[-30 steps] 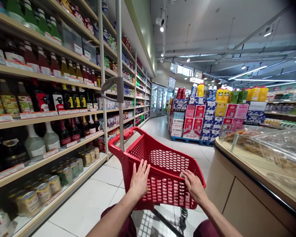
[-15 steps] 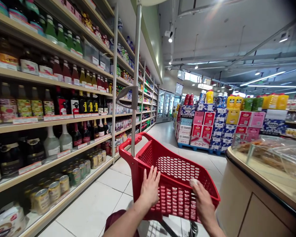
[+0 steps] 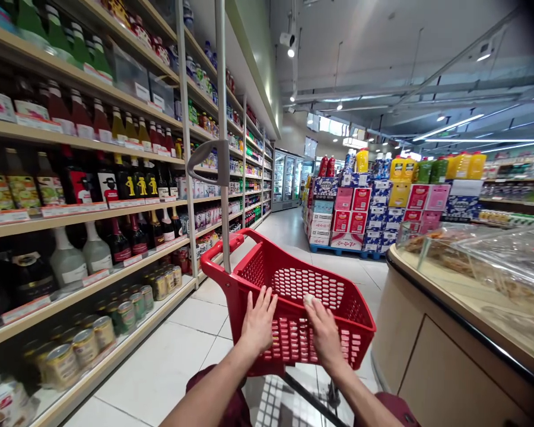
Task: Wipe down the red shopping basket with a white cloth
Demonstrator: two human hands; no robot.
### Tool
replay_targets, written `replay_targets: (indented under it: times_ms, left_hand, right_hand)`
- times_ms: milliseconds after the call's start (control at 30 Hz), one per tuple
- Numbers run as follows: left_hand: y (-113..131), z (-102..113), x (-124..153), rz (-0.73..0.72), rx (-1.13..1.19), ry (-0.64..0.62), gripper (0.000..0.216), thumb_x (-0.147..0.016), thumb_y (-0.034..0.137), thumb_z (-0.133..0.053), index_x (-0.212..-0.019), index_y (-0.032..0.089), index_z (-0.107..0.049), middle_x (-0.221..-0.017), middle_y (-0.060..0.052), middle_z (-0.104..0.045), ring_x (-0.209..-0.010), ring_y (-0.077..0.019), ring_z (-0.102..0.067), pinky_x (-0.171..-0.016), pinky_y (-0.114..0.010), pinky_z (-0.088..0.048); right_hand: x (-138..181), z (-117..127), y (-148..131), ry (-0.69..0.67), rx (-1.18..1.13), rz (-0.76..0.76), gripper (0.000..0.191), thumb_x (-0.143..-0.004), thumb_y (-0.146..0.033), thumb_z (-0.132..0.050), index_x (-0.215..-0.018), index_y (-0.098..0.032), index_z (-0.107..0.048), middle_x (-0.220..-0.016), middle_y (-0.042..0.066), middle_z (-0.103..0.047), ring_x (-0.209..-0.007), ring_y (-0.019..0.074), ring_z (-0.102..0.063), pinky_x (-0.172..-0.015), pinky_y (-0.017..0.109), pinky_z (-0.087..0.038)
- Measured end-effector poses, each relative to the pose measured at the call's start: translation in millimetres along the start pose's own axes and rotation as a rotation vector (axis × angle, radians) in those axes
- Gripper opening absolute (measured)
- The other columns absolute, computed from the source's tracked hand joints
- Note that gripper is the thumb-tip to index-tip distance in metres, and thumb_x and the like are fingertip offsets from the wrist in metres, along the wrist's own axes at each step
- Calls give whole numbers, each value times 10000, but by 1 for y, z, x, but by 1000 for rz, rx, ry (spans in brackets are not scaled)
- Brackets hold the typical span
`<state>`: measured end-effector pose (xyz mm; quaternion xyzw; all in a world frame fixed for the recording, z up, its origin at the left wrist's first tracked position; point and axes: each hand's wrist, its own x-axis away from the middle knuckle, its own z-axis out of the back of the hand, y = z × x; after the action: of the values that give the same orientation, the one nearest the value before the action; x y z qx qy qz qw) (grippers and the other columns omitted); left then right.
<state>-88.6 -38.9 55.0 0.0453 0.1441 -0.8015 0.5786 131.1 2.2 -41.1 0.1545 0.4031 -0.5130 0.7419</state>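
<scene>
In front of me stands a red plastic shopping cart [image 3: 293, 308] with a perforated basket. My left hand [image 3: 258, 323] lies at the near side of the basket, palm down, its fingers stretched out and slightly spread near the rim. My right hand [image 3: 324, 332] is farther along the same side, fingertips at the rim. A small whitish lump [image 3: 309, 299] shows at its thumb and index finger, too small to name. No other goods show in the visible part of the basket. A metal pole [image 3: 223, 207] with a grey loop handle [image 3: 209, 163] rises from the cart's left end.
Shelves [image 3: 93, 210] of bottles and cans line the left. A rounded counter [image 3: 427, 344] with clear-covered food is close on the right. Ahead, stacked drink cartons [image 3: 351, 216] stand on a blue pallet [image 3: 338, 251]. Glass-door coolers [image 3: 286, 178] are at the far end.
The view has shifted right and a little closer to the counter. My right hand has moved left along the rim, nearer my left hand. The left hand keeps its place on the cart.
</scene>
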Motion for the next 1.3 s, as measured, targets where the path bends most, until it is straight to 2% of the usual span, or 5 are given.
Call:
replay_targets:
  times_ms: [467, 600, 833, 1067, 1300]
  left_hand:
    - [-14, 3, 4, 7, -35, 59, 705, -720, 256, -419, -1365, 96, -186, -1452, -90, -108, -1327, -242, 39, -1052, -508, 8]
    - [-34, 12, 8, 98, -67, 66, 704, -696, 165, -406, -1359, 67, -193, -1442, -116, -142, -1330, -235, -16, -1045, -517, 24]
    - [-44, 16, 11, 23, -90, 86, 699, -708, 195, -427, -1362, 104, -201, -1436, -92, -182, -1330, -228, -28, -1052, -502, 32]
    - [-78, 11, 26, 180, -31, 193, 661, -710, 97, -343, -1357, 72, -206, -1438, -105, -157, -1328, -219, -79, -1051, -515, -49]
    - [-103, 12, 36, 226, -16, 256, 613, -726, 69, -321, -1335, 137, -287, -1395, -74, -309, -1290, -211, -239, -1059, -522, -4]
  right_hand:
    - [-2, -4, -9, -4, 25, 87, 730, -685, 65, -229, -1303, -302, -352, -1333, 21, -419, -1235, 159, -352, -1004, 440, -267]
    - [5, 1, 14, 42, 67, -111, 680, -716, 19, -247, -1312, -294, -341, -1329, 44, -421, -1229, 214, -363, -986, 513, -256]
    - [-55, -30, -104, 11, -177, 161, 710, -690, 62, -242, -1322, -249, -329, -1338, 40, -407, -1251, 160, -325, -968, 388, -335]
    - [-50, -26, -75, 58, -135, 95, 712, -685, 70, -261, -1302, -270, -360, -1299, 40, -459, -1222, 169, -373, -951, 392, -363]
    - [-93, -42, -176, 89, -199, 415, 494, -814, -40, -316, -1250, -234, -442, -1328, 54, -419, -1239, 183, -348, -987, 388, -329]
